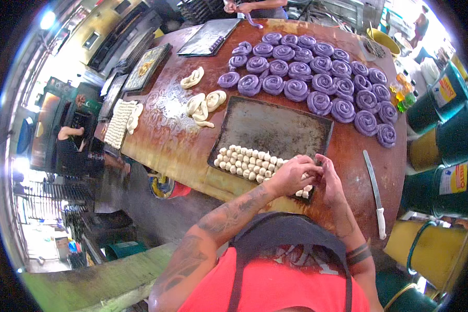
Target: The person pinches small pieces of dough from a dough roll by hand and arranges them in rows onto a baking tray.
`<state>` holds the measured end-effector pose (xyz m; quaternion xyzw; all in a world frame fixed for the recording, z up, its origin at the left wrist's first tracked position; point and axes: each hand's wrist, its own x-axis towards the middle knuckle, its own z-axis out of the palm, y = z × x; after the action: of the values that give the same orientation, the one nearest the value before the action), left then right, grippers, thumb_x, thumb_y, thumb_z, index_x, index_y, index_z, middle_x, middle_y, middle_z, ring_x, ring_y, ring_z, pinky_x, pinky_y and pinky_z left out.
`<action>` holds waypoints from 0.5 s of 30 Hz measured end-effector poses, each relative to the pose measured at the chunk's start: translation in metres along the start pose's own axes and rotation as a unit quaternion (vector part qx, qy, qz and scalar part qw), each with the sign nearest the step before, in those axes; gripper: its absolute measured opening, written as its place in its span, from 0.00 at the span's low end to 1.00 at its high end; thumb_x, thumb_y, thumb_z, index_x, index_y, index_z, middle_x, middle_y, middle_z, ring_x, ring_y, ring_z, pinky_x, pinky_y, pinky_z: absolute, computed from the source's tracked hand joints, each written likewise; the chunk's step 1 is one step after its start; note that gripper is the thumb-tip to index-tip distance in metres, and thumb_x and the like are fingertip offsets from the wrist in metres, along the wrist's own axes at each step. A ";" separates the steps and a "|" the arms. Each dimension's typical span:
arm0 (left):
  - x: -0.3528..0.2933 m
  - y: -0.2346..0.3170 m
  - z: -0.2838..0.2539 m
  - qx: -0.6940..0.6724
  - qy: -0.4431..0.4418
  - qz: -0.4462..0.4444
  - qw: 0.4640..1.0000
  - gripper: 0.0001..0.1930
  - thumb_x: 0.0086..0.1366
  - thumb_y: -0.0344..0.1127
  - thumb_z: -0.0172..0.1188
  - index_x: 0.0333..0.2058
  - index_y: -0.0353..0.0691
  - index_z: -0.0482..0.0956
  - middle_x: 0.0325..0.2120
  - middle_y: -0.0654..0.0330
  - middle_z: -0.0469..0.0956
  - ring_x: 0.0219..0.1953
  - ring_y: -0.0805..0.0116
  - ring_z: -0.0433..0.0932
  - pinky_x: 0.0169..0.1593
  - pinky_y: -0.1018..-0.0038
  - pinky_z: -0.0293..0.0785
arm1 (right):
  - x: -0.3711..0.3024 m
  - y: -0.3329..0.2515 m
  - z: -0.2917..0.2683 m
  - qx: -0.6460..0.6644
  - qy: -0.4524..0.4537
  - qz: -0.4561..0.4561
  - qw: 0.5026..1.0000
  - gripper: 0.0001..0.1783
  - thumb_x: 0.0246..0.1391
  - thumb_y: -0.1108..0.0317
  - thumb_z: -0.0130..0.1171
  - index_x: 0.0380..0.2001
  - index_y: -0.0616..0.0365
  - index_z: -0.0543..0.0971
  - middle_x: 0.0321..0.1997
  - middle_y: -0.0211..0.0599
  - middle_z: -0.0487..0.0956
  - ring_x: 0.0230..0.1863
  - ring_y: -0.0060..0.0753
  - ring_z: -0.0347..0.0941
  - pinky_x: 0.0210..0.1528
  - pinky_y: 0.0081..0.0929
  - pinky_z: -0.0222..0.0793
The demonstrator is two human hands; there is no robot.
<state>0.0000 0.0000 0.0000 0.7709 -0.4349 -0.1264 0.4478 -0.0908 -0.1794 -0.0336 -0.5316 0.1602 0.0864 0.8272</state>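
My left hand (295, 176) and my right hand (332, 182) meet above the near right corner of a dark baking tray (275, 124). Both have their fingers bent inward against each other, and whatever they hold between them is hidden. Packed rows of small pale dough balls (247, 164) fill the near part of that tray, some of them covered by my left hand. Beyond the tray, many purple dough coils (296, 89) lie in rows on the brown table (192, 171).
A long knife (374, 195) with a white handle lies at the right. Pale dough ropes (205, 106) rest left of the tray, near scattered flour. Another tray of dough balls (120, 122) is far left. Across the table, a person's hands (239, 7) hold a purple strip. Green buckets (439, 140) stand right.
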 end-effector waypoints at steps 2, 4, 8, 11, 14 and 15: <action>0.001 -0.029 -0.003 0.026 0.062 -0.006 0.998 0.06 0.60 0.29 0.67 0.36 0.38 0.87 0.36 0.52 0.84 0.46 0.52 0.82 0.55 0.61 0.77 | 0.000 -0.010 0.002 0.135 -0.025 0.022 0.990 0.33 0.73 0.41 0.46 0.73 0.44 0.60 0.60 0.36 0.79 0.50 0.33 0.79 0.57 0.36 0.74; -0.023 -0.064 -0.047 0.002 0.150 -0.092 0.984 0.06 0.61 0.26 0.64 0.37 0.37 0.86 0.34 0.53 0.84 0.38 0.57 0.84 0.45 0.65 0.81 | -0.002 0.007 0.003 0.068 0.038 0.001 0.997 0.31 0.74 0.42 0.45 0.72 0.45 0.63 0.58 0.35 0.80 0.47 0.31 0.79 0.53 0.35 0.74; -0.068 -0.141 -0.129 0.284 0.340 -0.166 0.881 0.07 0.57 0.23 0.64 0.34 0.37 0.85 0.36 0.50 0.82 0.40 0.52 0.80 0.49 0.61 0.78 | -0.018 0.027 -0.066 -0.026 0.152 0.019 0.988 0.26 0.75 0.45 0.47 0.62 0.51 0.74 0.47 0.35 0.83 0.42 0.30 0.80 0.46 0.33 0.76; -0.085 -0.160 -0.150 0.266 0.310 -0.278 0.869 0.08 0.56 0.28 0.64 0.35 0.40 0.87 0.36 0.49 0.82 0.42 0.50 0.81 0.49 0.58 0.79 | -0.032 0.045 -0.101 -0.017 0.183 0.036 0.982 0.25 0.74 0.46 0.49 0.57 0.54 0.77 0.42 0.36 0.83 0.39 0.31 0.80 0.43 0.33 0.78; -0.096 -0.181 -0.159 0.323 0.107 -0.291 0.894 0.08 0.57 0.32 0.64 0.35 0.39 0.87 0.35 0.47 0.83 0.43 0.47 0.81 0.51 0.56 0.78 | -0.029 0.051 -0.113 0.009 0.196 0.057 0.979 0.23 0.74 0.48 0.49 0.55 0.54 0.77 0.40 0.35 0.83 0.34 0.31 0.79 0.38 0.31 0.78; -0.092 -0.184 -0.165 0.323 0.108 -0.291 0.894 0.08 0.57 0.32 0.64 0.35 0.39 0.87 0.35 0.47 0.83 0.43 0.47 0.81 0.51 0.56 0.78 | -0.028 0.050 -0.115 0.024 0.207 0.067 0.976 0.22 0.74 0.48 0.49 0.54 0.54 0.77 0.38 0.35 0.83 0.32 0.31 0.80 0.36 0.31 0.78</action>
<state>0.1445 0.2086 -0.0715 0.9740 -0.1570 -0.0195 0.1618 -0.1527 -0.2614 -0.1104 -0.5059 0.3654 0.0261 0.7810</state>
